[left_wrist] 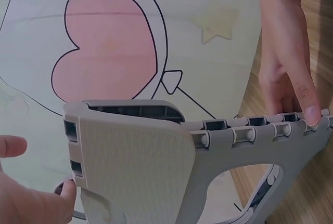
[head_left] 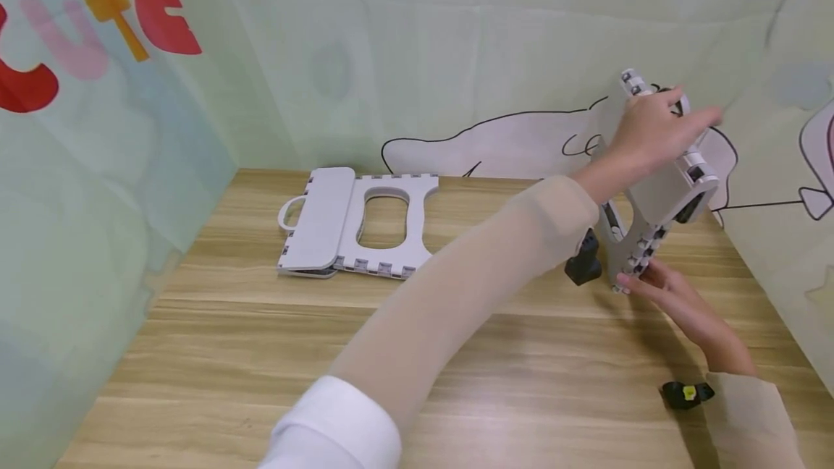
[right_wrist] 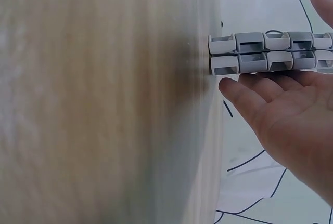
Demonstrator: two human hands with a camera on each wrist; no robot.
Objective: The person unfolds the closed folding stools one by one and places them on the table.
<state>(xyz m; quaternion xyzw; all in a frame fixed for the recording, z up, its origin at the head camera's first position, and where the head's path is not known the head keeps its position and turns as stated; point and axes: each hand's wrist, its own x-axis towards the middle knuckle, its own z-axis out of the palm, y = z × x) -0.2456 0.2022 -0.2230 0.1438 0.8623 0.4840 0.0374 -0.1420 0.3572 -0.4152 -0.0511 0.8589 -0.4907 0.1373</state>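
Observation:
A grey and white folding step stool (head_left: 641, 216), partly folded, stands tilted at the right side of the table. My left hand (head_left: 651, 132) is at its top panel beside the carry handle, fingers spread, one fingertip against the panel's edge in the left wrist view. Low down, my right hand (head_left: 677, 302) holds the hinged edge of the stool's leg, with digits on both sides of it. In the right wrist view that hinged edge (right_wrist: 276, 52) appears as two rows of hinge knuckles lying together, with fingers along the lower row. Some fingertips are hidden behind the stool.
A second folding stool (head_left: 391, 223) lies flat at the table's back left, its handle pointing left. Printed cloth walls (head_left: 417, 56) enclose the wooden table (head_left: 260, 382) at the back and sides. Black wrist devices (head_left: 684, 394) sit at both wrists.

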